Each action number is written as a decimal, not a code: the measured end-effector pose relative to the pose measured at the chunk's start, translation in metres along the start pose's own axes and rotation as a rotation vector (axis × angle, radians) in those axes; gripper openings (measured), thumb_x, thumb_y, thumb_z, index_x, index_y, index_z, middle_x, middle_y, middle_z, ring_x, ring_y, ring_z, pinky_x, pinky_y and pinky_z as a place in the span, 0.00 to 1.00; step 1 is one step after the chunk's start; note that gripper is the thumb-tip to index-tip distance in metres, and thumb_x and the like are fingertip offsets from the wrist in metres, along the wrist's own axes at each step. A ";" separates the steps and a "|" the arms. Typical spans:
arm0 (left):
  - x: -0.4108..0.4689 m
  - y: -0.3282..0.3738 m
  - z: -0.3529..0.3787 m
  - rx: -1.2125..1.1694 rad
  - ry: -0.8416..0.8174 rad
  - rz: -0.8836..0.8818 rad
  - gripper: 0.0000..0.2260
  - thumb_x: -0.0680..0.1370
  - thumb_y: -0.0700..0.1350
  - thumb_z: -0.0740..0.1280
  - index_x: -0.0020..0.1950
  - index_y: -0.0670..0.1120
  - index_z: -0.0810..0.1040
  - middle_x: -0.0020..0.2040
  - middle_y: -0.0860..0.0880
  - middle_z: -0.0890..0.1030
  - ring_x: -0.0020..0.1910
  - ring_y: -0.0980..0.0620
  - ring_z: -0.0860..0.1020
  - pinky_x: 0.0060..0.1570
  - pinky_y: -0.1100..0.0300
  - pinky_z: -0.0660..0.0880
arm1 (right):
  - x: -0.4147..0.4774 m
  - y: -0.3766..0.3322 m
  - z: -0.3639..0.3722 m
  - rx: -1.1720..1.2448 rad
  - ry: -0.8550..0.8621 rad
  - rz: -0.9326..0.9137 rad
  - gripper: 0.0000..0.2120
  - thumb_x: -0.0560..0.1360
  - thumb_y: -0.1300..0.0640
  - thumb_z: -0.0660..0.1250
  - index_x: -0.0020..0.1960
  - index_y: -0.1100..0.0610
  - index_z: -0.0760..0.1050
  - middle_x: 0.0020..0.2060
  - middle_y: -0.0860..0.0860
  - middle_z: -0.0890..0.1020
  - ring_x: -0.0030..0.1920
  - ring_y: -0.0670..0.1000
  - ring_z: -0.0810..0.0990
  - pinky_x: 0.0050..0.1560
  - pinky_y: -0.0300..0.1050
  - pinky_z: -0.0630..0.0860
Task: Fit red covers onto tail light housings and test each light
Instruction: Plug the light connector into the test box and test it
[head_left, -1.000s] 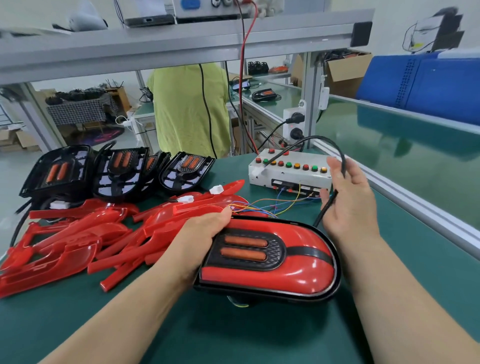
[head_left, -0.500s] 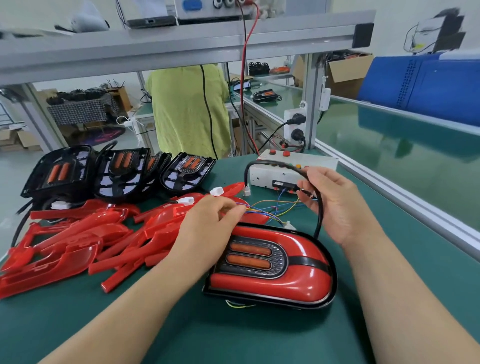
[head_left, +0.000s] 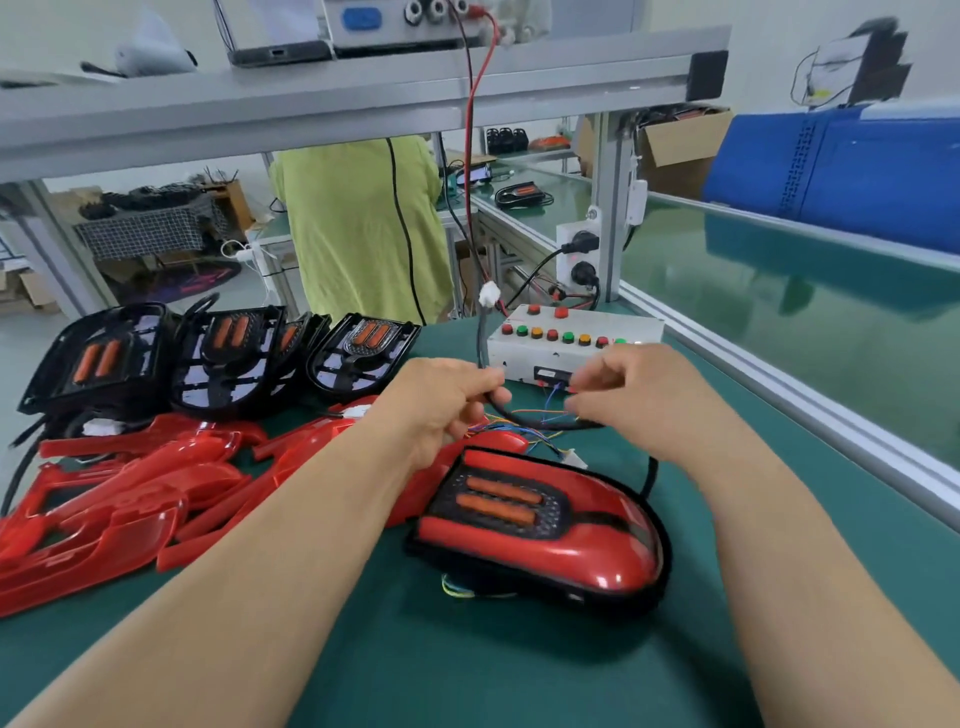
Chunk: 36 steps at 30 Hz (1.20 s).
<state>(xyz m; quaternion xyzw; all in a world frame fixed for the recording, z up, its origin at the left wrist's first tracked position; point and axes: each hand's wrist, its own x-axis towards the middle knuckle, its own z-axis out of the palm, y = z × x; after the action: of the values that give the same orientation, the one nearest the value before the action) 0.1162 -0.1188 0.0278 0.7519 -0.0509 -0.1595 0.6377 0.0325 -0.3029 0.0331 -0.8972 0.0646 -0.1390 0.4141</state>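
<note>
A tail light with its red cover fitted (head_left: 540, 525) lies on the green mat in front of me. Its black cable (head_left: 524, 415) loops up between my hands and ends in a white connector (head_left: 488, 297) held in the air. My left hand (head_left: 441, 400) grips the cable just below that upright end. My right hand (head_left: 639, 395) pinches the cable further along, in front of the white test box with coloured buttons (head_left: 571, 338). Loose red covers (head_left: 130, 499) are piled at the left, with bare black housings (head_left: 228, 353) behind them.
Coloured wires (head_left: 524, 434) run from the test box onto the mat. A grey frame post with a power socket (head_left: 582, 260) stands behind the box. A person in a yellow-green top (head_left: 358, 228) stands beyond the bench. A rail (head_left: 779, 395) bounds the mat on the right.
My left hand left the tail light and took the cable. The cable end with the white connector rose above the test box. My right hand moved down along the cable.
</note>
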 end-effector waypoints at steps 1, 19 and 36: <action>-0.001 0.001 0.002 0.003 -0.014 0.025 0.07 0.76 0.44 0.72 0.40 0.43 0.81 0.38 0.47 0.83 0.24 0.59 0.70 0.21 0.69 0.61 | 0.006 -0.006 -0.002 -0.077 0.015 -0.018 0.06 0.72 0.54 0.73 0.49 0.50 0.83 0.42 0.44 0.83 0.45 0.47 0.80 0.43 0.39 0.73; -0.012 0.014 0.027 0.680 0.057 0.352 0.24 0.75 0.60 0.69 0.42 0.37 0.82 0.34 0.44 0.81 0.30 0.54 0.73 0.35 0.57 0.69 | 0.070 -0.029 0.032 0.729 -0.044 0.182 0.17 0.79 0.73 0.55 0.54 0.54 0.75 0.39 0.54 0.82 0.28 0.46 0.74 0.26 0.38 0.70; -0.005 0.004 0.042 1.082 -0.368 0.304 0.08 0.77 0.49 0.70 0.55 0.54 0.84 0.49 0.55 0.84 0.51 0.55 0.80 0.54 0.60 0.75 | 0.031 0.026 0.028 0.466 0.040 0.088 0.05 0.75 0.56 0.73 0.51 0.53 0.83 0.37 0.42 0.82 0.37 0.36 0.78 0.36 0.29 0.71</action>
<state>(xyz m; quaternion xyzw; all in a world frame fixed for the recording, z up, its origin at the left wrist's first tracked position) 0.0994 -0.1582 0.0267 0.9145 -0.3421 -0.1454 0.1598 0.0702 -0.3068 0.0019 -0.7708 0.0779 -0.1500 0.6142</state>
